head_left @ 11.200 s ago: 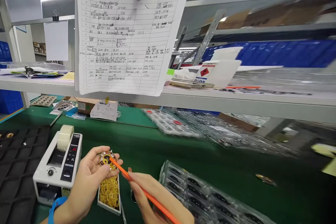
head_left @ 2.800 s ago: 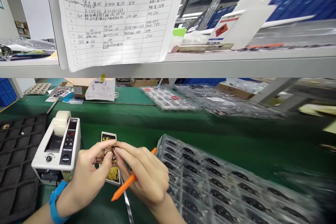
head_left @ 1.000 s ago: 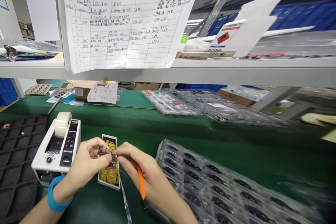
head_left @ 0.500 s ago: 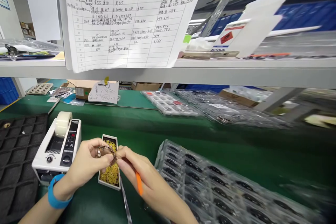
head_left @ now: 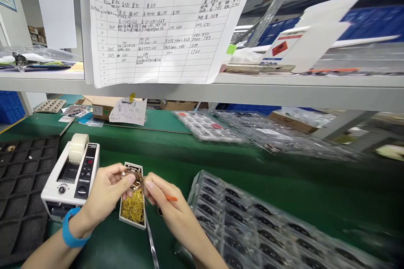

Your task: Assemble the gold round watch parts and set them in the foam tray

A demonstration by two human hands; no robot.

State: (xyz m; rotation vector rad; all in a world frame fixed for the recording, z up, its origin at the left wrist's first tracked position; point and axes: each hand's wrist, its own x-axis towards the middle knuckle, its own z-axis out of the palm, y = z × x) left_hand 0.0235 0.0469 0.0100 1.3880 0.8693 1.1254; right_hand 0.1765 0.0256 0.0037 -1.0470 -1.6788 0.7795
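Rose-gold round part (head_left: 135, 172), pinched in grip of left hand (head_left: 107, 189), above box (head_left: 131, 222) of yellow pieces (head_left: 133, 209); right hand (head_left: 166, 202) closed around orange stick (head_left: 171, 198); white tape dispenser (head_left: 52, 193), display (head_left: 89, 162) reading "36"; handwritten sheet (head_left: 151, 73), bearing "DA05".

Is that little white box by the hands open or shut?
Open: no lid covers the white box, and yellow pieces show inside it, just below the left hand in the picture.

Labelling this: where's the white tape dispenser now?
The dispenser stands lower left in the head view, on the green tabletop, between the black compartmented tray and left hand.
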